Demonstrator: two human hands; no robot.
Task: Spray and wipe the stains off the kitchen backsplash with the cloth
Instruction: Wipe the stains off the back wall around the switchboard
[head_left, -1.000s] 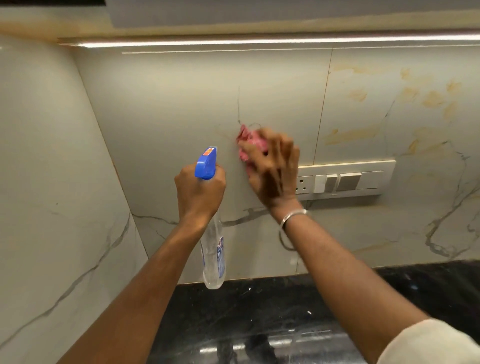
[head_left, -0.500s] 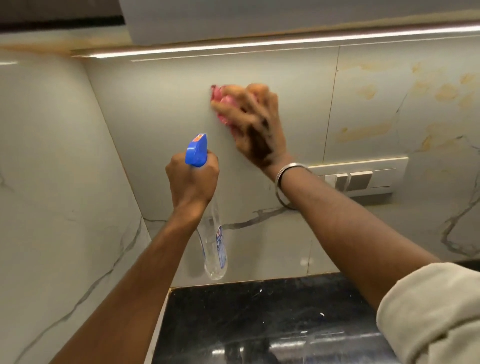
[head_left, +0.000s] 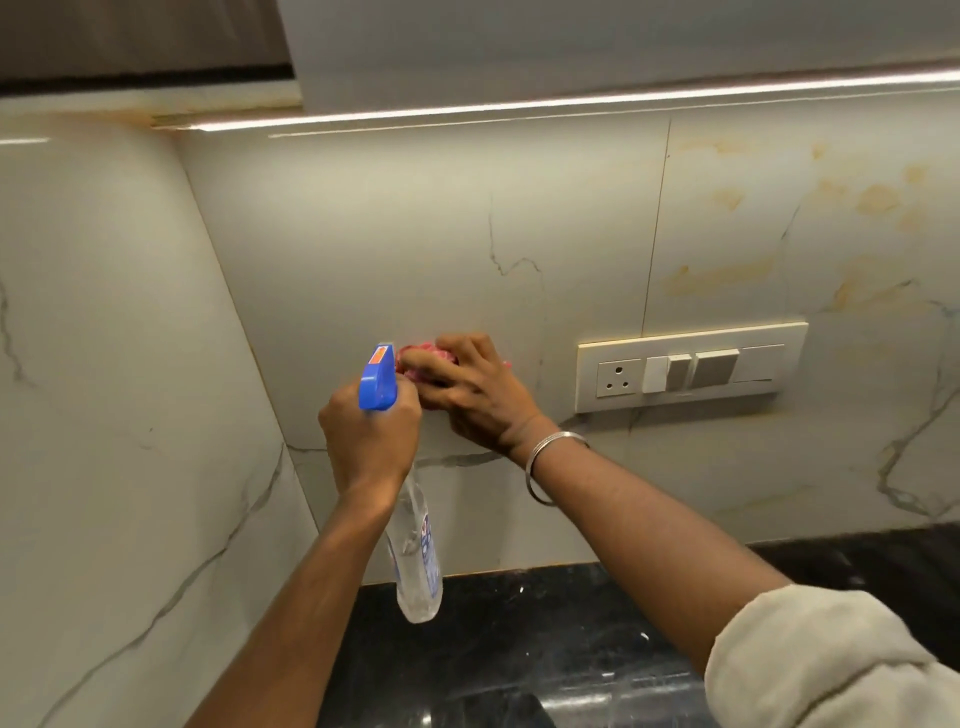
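In the head view I see the left hand (head_left: 369, 441) gripping the spray bottle (head_left: 415, 551) by its neck, above the black table (head_left: 519, 623). The right hand (head_left: 467, 395), fingers curled over the pink cloth (head_left: 415, 358), presses it against the backsplash (head_left: 415, 234), left of the switch panel (head_left: 691, 366). Yellowish stains (head_left: 878, 200) mark the upper right.

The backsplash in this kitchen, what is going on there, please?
A person is cleaning the pale marble-look backsplash. The right hand presses a bunched pink cloth against the tile, left of the switch panel. The left hand grips a clear spray bottle with a blue head, held upright just beside the cloth, its body hanging above the black countertop. Yellowish marks show on the tile to the right, above the switch panel, away from the cloth.
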